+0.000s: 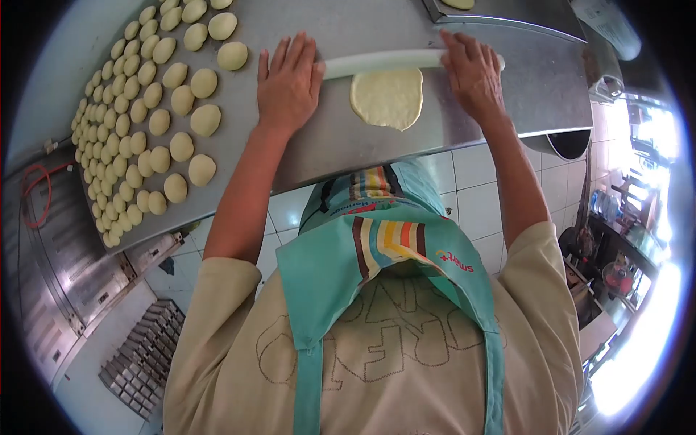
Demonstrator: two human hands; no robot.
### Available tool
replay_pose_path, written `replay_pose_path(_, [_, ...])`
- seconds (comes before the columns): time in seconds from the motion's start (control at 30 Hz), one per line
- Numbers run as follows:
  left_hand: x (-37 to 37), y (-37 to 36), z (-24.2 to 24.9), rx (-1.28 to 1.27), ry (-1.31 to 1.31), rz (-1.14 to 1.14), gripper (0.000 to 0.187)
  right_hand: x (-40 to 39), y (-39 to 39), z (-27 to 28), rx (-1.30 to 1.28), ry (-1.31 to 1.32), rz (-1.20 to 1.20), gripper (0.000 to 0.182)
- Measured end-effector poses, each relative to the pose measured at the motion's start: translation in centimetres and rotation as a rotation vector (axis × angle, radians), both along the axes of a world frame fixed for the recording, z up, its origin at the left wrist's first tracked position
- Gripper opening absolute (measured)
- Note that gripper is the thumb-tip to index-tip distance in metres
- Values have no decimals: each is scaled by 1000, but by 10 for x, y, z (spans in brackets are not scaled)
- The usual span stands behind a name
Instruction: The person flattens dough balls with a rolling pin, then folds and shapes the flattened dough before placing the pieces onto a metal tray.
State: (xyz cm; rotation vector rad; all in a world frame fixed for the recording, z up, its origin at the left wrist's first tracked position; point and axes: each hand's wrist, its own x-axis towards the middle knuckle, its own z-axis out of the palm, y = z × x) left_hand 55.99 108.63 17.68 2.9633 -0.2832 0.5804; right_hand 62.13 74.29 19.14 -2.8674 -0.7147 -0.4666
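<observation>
Both palms flat on the white rolling pin [384,61], left hand [288,81] and right hand [475,72] at its ends, fingers spread. Flattened dough [387,98] just beneath, mid-bench [326,145], near front edge. Soft, probably sticky, tearable; best lifted from underneath at the rim.

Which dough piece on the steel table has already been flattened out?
The flat oval dough sheet lying just under the white rolling pin, between the left hand and right hand. All the others are small round dough balls in rows.
</observation>
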Motion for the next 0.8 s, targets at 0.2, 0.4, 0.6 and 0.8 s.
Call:
replay_pose_path(0.2, [38,-7,12,-149,-136,159,40,8,-2,8,135,-48,40,41])
replay_pose_path(0.4, [-20,-70,14,-476,88,-37,34,-30,17,3,251,196,83,42])
replay_pose_path(0.6, [-6,-88,12,-583,328,-32,39,-44,65,10,316,326,35,34])
replay_pose_path(0.8, [10,-94,8,-519,225,-133,30,-42,72,21,284,518,-147,29])
